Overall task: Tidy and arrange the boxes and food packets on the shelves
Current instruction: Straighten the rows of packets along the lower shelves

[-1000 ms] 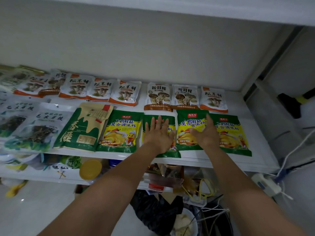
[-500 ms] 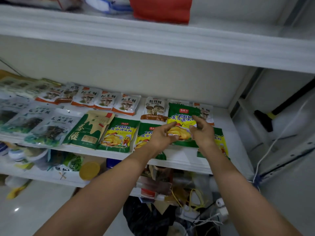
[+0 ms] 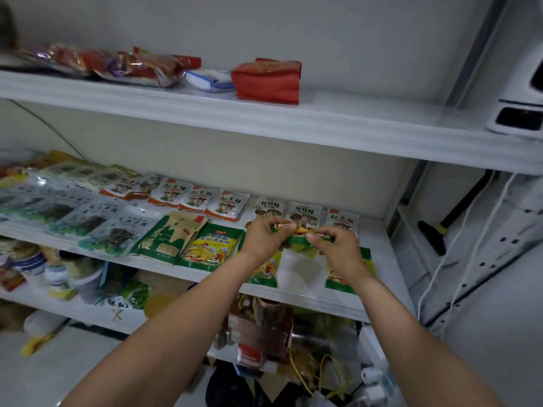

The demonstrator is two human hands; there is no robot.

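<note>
Pinching a green-and-yellow packet (image 3: 296,240) at its upper edge, left hand (image 3: 261,239) and right hand (image 3: 338,251) hold it just above the middle shelf (image 3: 296,273), frame centre — mushroom packets (image 3: 304,214) behind read 松茸鲜; the flat packet (image 3: 210,245) to the left reads 复合调味料.

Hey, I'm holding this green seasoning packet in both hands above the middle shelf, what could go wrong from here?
The left hand and right hand only pinch the green seasoning packet, so it might slip and fall off the middle shelf. Your wrists hang over the two chicken seasoning packets lying near its front edge; lowering could nudge them off. The mushroom packets lie behind, so pushing back may disturb their row.
</note>
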